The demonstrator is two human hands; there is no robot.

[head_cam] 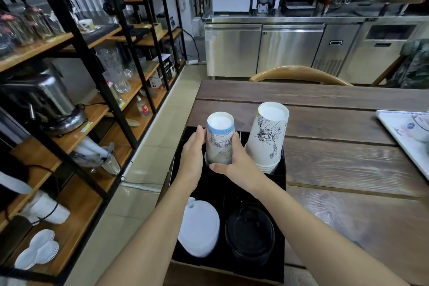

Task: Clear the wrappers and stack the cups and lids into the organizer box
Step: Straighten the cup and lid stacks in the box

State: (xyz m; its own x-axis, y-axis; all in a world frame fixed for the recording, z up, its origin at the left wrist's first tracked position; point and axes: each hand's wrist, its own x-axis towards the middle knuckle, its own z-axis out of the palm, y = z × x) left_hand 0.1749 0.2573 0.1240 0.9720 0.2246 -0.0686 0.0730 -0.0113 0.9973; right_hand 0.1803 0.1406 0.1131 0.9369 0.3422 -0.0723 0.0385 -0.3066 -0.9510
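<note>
both hands, left hand (193, 153) and right hand (234, 160), gripped the inverted cup stack (219, 139) over the organizer box (282, 183); next, lower it straight into its compartment.

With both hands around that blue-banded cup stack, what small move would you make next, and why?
Probably ease the blue-banded cup stack straight down into the far-left compartment of the organizer box. The left hand and right hand both grip it upside down over that slot, beside the taller cup stack already seated.

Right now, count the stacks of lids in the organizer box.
2. A white lid stack sits in the near left compartment of the organizer box, and a black lid stack in the near right compartment. Stacks elsewhere in the box could be hidden behind the arms.
</note>
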